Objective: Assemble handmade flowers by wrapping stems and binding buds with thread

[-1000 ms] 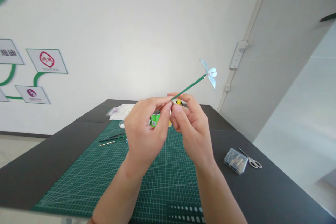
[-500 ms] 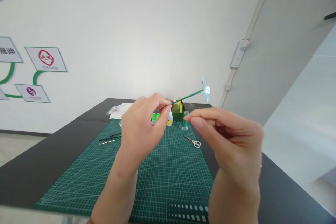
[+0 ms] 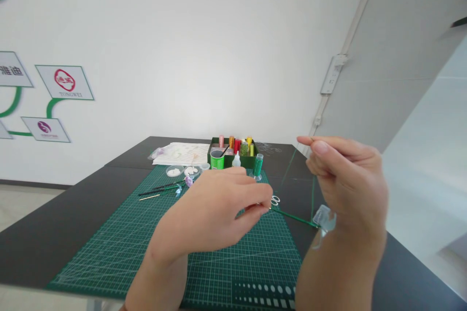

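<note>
My left hand [image 3: 222, 206] hovers over the green cutting mat [image 3: 153, 248], fingers pinched on the end of a thin green stem [image 3: 292, 217]. The stem lies almost level and points right, ending in a pale blue flower [image 3: 324, 217]. My right hand [image 3: 346, 180] is raised at the right, thumb and fingers pinched on a fine green thread [image 3: 313, 194] that runs down to the stem near the flower.
At the back of the mat stand a green box of thread spools [image 3: 237, 148], a green cup [image 3: 217, 159], a small glue bottle [image 3: 236, 159], little white dishes [image 3: 175, 171] and scissors [image 3: 274, 199]. Finished stems [image 3: 160, 190] and papers [image 3: 180, 153] lie at left. The black table [image 3: 44, 233] meets a white wall.
My left hand has dropped from chest height toward the mat, tipping the stem from pointing up-right to nearly level. My right hand has moved right and up, drawing the thread out.
</note>
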Motion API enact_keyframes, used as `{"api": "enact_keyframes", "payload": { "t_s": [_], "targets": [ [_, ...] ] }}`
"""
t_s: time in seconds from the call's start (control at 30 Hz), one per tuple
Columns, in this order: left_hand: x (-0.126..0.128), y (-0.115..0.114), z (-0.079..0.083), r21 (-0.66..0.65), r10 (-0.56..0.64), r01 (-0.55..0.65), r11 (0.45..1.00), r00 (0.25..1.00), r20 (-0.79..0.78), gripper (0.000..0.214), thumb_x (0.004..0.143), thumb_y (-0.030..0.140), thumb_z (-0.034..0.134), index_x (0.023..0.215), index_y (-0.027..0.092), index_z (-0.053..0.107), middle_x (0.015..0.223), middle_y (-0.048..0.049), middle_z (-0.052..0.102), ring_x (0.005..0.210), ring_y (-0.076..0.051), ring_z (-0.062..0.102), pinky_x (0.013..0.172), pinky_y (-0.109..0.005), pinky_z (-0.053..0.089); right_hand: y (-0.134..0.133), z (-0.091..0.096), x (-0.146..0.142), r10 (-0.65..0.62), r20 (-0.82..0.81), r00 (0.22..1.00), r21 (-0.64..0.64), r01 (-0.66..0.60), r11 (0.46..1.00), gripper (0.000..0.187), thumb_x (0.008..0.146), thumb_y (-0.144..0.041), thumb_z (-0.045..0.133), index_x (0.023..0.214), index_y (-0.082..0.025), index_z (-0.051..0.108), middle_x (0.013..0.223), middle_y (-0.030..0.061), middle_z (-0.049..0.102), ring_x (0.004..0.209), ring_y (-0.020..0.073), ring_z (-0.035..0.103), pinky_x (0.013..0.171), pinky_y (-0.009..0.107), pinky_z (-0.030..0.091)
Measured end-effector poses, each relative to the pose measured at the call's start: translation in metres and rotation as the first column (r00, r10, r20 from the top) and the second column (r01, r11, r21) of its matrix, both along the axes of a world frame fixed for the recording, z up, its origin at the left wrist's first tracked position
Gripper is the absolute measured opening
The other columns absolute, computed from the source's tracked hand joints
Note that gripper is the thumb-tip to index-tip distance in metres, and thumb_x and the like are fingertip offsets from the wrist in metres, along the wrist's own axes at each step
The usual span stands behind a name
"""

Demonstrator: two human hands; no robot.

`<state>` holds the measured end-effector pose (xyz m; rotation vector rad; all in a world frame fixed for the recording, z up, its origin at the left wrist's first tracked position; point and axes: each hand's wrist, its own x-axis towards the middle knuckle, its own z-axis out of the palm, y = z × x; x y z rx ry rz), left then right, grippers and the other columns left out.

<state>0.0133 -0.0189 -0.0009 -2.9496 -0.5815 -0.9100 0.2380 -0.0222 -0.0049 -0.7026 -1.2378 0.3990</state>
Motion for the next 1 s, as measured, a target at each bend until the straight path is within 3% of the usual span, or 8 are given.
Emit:
{"api": "enact_keyframes", "payload": {
  "t_s": [0.2,0.3,0.37,0.47,0.6,0.8,0.9,1.0],
  "targets": [
    [-0.004,-0.004,0.001,0.065,-0.034,0.029,0.997,0.996,0.084,0.016,0.096,0.019,0.056,0.082,0.022,0.062,0.067,0.0036,0.063,0.063,-0.011,0.055,0.063,-0.027,0.042,0.026,-0.001,-0.005,0.028,0.109,0.994,-0.162,-0.01,0.987,0.019,0.081,-0.037,0.078,0.091,-0.022,0.084,0.045,-0.0062,0.041,0.046,0.0076,0.03,0.043,0.024,0.023],
    [-0.004,-0.001,0.001,0.15,-0.047,0.014,0.989,0.975,0.219,0.014,0.096,0.018,0.057,0.085,0.023,0.064,0.067,0.0031,0.066,0.062,-0.012,0.056,0.064,-0.027,0.045,0.039,-0.003,-0.009,0.106,0.23,0.967,-0.216,-0.056,0.975,0.018,0.081,-0.037,0.076,0.087,-0.023,0.084,0.05,-0.0023,0.056,0.052,0.0107,0.048,0.047,0.024,0.038],
    [-0.003,0.003,0.001,0.22,-0.04,-0.04,0.975,0.937,0.348,0.013,0.095,0.018,0.058,0.086,0.023,0.065,0.069,0.0021,0.069,0.061,-0.012,0.057,0.064,-0.029,0.046,0.046,-0.005,-0.009,0.211,0.332,0.919,-0.273,-0.12,0.954,0.017,0.08,-0.038,0.077,0.083,-0.022,0.084,0.061,0.002,0.069,0.063,0.0146,0.06,0.056,0.027,0.048],
    [-0.001,0.01,0.001,0.291,0.007,-0.193,0.937,0.844,0.536,0.012,0.092,0.017,0.06,0.086,0.024,0.067,0.072,0.0008,0.072,0.062,-0.014,0.058,0.062,-0.03,0.048,0.051,-0.009,-0.005,0.337,0.452,0.826,-0.35,-0.184,0.919,0.019,0.08,-0.04,0.078,0.087,-0.024,0.084,0.08,0.0048,0.079,0.075,0.0176,0.069,0.067,0.031,0.055],
    [0.002,0.021,0.0,0.278,0.064,-0.335,0.9,0.733,0.678,0.015,0.09,0.016,0.065,0.1,0.025,0.07,0.081,0.0007,0.074,0.066,-0.014,0.061,0.064,-0.031,0.049,0.049,-0.01,0.0,0.37,0.508,0.778,-0.38,-0.182,0.907,0.019,0.084,-0.041,0.075,0.089,-0.026,0.084,0.086,0.0039,0.08,0.08,0.0171,0.07,0.072,0.03,0.055],
    [0.01,0.034,-0.005,0.203,0.092,-0.343,0.917,0.677,0.73,0.013,0.093,0.019,0.062,0.095,0.025,0.073,0.079,0.0012,0.074,0.067,-0.013,0.059,0.066,-0.032,0.05,0.05,-0.01,0.005,0.442,0.442,0.781,-0.435,-0.244,0.867,0.019,0.081,-0.04,0.077,0.084,-0.022,0.084,0.073,0.0032,0.076,0.066,0.0124,0.063,0.06,0.025,0.049],
    [0.011,0.034,-0.006,0.108,0.141,-0.377,0.92,0.574,0.807,0.012,0.095,0.024,0.061,0.096,0.026,0.073,0.081,0.0002,0.073,0.066,-0.014,0.057,0.062,-0.032,0.049,0.064,-0.02,0.015,0.506,0.224,0.833,-0.333,-0.423,0.843,0.027,0.076,-0.047,0.08,0.08,-0.021,0.081,0.044,-0.0069,0.047,0.043,0.0066,0.037,0.044,0.021,0.031],
    [0.008,0.031,-0.006,0.029,0.179,-0.402,0.915,0.471,0.864,0.012,0.096,0.027,0.061,0.099,0.028,0.072,0.083,-0.0004,0.072,0.068,-0.014,0.058,0.06,-0.032,0.049,0.086,-0.036,0.031,0.526,0.014,0.85,-0.157,-0.518,0.841,0.039,0.069,-0.057,0.08,0.065,-0.02,0.071,0.041,-0.0133,0.018,0.039,0.0047,0.013,0.041,0.022,0.015]
  ]
}}
